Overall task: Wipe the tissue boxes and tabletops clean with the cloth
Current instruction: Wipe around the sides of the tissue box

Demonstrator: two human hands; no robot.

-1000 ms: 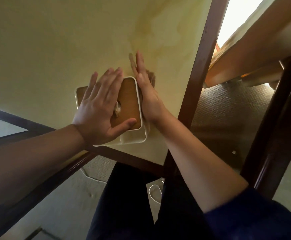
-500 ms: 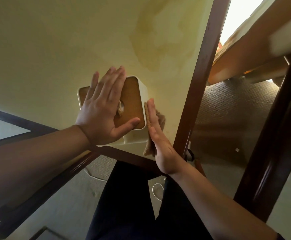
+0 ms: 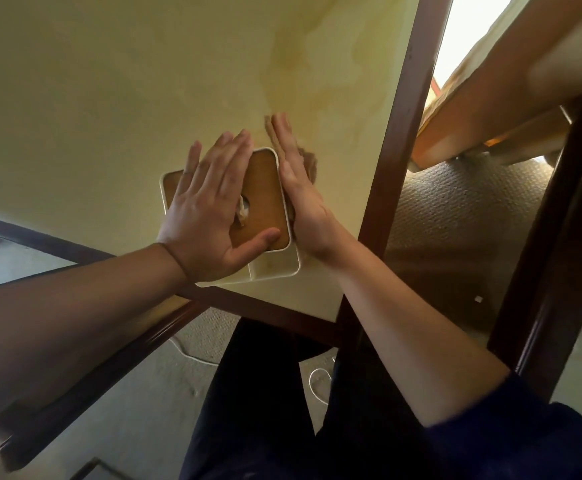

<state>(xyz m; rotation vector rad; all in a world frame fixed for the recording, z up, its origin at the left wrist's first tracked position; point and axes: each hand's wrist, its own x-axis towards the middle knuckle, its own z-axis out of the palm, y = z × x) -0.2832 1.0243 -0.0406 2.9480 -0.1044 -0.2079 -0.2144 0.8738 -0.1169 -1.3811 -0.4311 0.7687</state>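
Head view: box [image 3: 265, 199] sits near the surface's [image 3: 109, 98] front edge. Left hand [image 3: 210, 209] lies flat on its lid; right hand [image 3: 300, 195], fingers straight, presses the cloth [image 3: 308, 161] along its right wall, fingertips pointing away.

A carpeted home room: dark-framed tabletop [image 3: 116, 98], carpet [image 3: 456, 216], floor cable [image 3: 317, 382].

The left hand [image 3: 206, 216] lay flat, fingers spread, thumb out. The right hand [image 3: 300, 199] stood on edge, fingers straight and together. Both forearms reached forward, bare.
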